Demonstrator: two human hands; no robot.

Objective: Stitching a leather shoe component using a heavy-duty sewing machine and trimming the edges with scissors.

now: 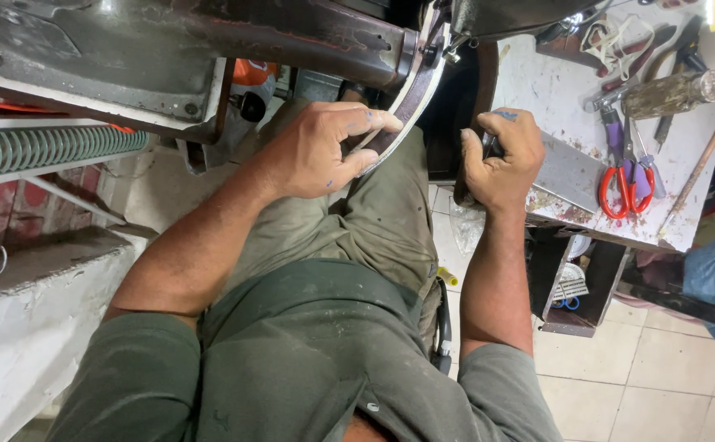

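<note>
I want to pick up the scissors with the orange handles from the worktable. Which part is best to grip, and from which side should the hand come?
Grip the orange-handled scissors at the two handle loops, coming from the near edge of the worktable. The loops point toward that edge and lie free, while the blades point away among other tools and under purple-handled pliers. The right hand is nearest, just left of them.

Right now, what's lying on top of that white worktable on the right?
On the white worktable lie red-handled scissors, a glass bottle, a wooden stick and other tools. The right hand covers its near corner, so anything under it is hidden.
</note>
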